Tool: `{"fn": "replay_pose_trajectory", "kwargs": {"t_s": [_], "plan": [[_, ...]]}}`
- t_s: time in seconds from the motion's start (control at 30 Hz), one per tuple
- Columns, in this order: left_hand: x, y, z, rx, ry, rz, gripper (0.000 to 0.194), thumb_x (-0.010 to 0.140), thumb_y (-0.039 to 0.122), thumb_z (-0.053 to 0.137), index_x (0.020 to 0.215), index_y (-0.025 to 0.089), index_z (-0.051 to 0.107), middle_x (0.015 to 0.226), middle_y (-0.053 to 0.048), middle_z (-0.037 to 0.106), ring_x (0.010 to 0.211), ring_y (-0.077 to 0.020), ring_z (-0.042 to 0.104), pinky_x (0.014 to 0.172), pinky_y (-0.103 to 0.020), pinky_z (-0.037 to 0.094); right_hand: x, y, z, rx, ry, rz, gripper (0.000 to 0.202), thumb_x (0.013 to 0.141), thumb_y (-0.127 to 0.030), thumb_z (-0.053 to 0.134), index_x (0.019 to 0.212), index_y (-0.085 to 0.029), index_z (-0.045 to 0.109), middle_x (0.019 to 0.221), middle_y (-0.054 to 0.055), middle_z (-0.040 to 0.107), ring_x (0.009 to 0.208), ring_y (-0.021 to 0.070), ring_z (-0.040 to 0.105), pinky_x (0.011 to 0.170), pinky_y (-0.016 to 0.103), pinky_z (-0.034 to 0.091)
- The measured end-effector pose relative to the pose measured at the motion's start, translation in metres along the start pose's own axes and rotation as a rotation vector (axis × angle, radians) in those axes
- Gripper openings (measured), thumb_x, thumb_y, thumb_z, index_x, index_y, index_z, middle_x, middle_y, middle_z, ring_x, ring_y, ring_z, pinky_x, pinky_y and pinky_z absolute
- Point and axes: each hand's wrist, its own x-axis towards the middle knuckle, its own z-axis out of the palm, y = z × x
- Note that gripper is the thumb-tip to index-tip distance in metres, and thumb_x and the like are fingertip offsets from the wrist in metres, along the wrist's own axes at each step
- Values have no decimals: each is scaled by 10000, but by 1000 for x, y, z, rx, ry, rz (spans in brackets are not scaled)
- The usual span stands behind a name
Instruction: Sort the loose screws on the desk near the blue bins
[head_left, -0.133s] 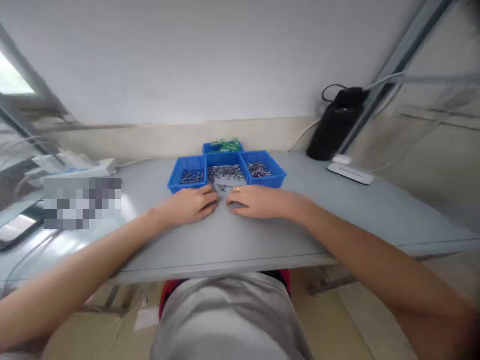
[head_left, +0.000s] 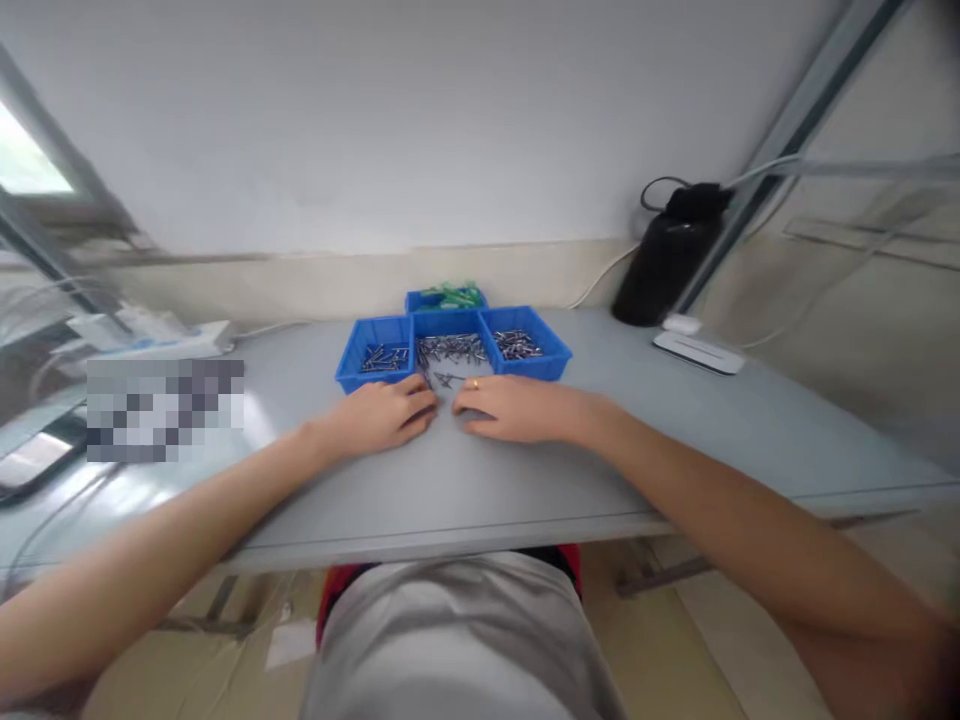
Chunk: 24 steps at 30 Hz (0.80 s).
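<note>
My left hand [head_left: 381, 415] rests on the grey tabletop in front of the left blue bin [head_left: 346, 362], fingers bent, with a gap between thumb and forefinger. Facing it, a short way to the right, my right hand [head_left: 517, 407] wears a ring and is posed much the same. Nothing shows in either hand, though the fingertips are partly hidden. Just beyond the fingers lies a loose pile of small metal pieces [head_left: 454, 348], like screws. The left bin holds several long ones; the right blue bin [head_left: 551, 368] holds many more.
A third blue bin [head_left: 411, 300] with green packets [head_left: 454, 296] stands at the back. A black bottle [head_left: 667, 260] and a white flat device [head_left: 699, 353] are on the right. On the left are a power strip [head_left: 187, 340], cables and a dark-framed phone-like device [head_left: 41, 455].
The whole view has shifted very slightly downward. Both hands keep the same place and pose beside the metal pieces.
</note>
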Motion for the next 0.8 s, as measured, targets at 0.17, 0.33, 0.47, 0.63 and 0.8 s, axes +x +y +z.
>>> {"fn": "replay_pose_trajectory", "kwargs": {"t_s": [0.17,0.33,0.47,0.63,0.8], "plan": [[-1,3,-3,36,-12,-27,305,983,363,340,1082,205,582,986,-33,586,667,-133,598,543,-250,418,0,0,0,6,19,2,246,893,-201,484,1096,-163,618,1129,120,610,922,225,608,768,328,442],[-1,6,-6,87,-14,-58,319,985,374,330,1070,210,591,996,-36,604,635,-129,591,507,-239,382,1,0,4,0,48,-11,226,907,-219,474,1073,-166,617,1103,108,611,936,214,607,788,319,449],[-1,7,-7,73,-30,-65,327,988,374,325,1061,209,597,968,-35,615,657,-136,606,514,-238,387,5,7,9,-12,80,-52,218,912,-219,478,1067,-160,620,1071,107,620,929,215,616,797,333,469],[-2,6,-7,81,-28,-64,331,984,370,334,1049,194,606,990,-44,618,663,-146,618,517,-252,399,0,-13,-2,-59,264,-213,244,931,-197,462,1117,-159,615,1077,101,647,954,204,620,817,344,497],[-4,6,-7,60,-35,-51,327,990,345,315,1096,207,592,1027,-44,619,665,-145,610,526,-259,409,-46,-85,-27,-158,503,-521,281,931,-214,419,1084,-261,651,1029,12,699,932,138,629,778,239,522]]}}
